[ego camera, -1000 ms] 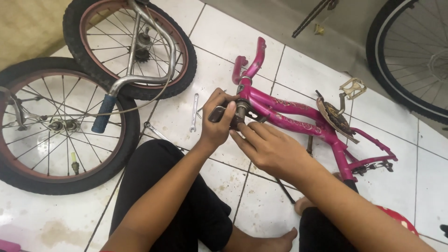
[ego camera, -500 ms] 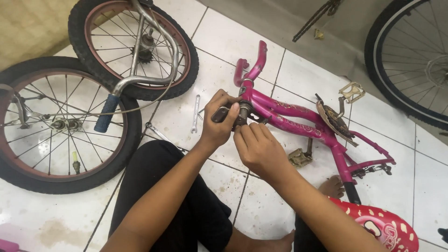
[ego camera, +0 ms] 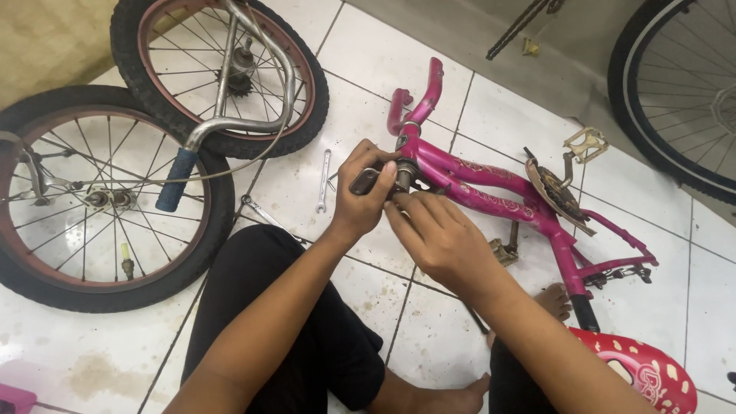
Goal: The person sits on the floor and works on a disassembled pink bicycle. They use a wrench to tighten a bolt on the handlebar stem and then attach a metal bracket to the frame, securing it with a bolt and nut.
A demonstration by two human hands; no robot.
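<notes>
On the white tile floor before my crossed legs lies the pink frame (ego camera: 491,184), stripped of its wheels, its head tube turned toward me. My left hand (ego camera: 364,195) is closed around a dark tool (ego camera: 366,180) pressed against the head tube (ego camera: 405,175). My right hand (ego camera: 441,238) lies just beside it, fingers reaching to the tube's underside; whether they pinch anything I cannot tell, since the hand's back hides them. Left of my hands a wrench (ego camera: 323,182) rests on the tiles, a second wrench (ego camera: 261,211) nearer my knee. Farther left two wheels (ego camera: 115,199) lie overlapping, with the chrome handlebar (ego camera: 230,115) and its blue grip (ego camera: 176,180) across them. The chainring (ego camera: 556,192) and pedals (ego camera: 586,142) sit behind my right wrist. A red seat (ego camera: 652,372) lies by my right forearm, and another wheel (ego camera: 675,84) stands at the far right.
</notes>
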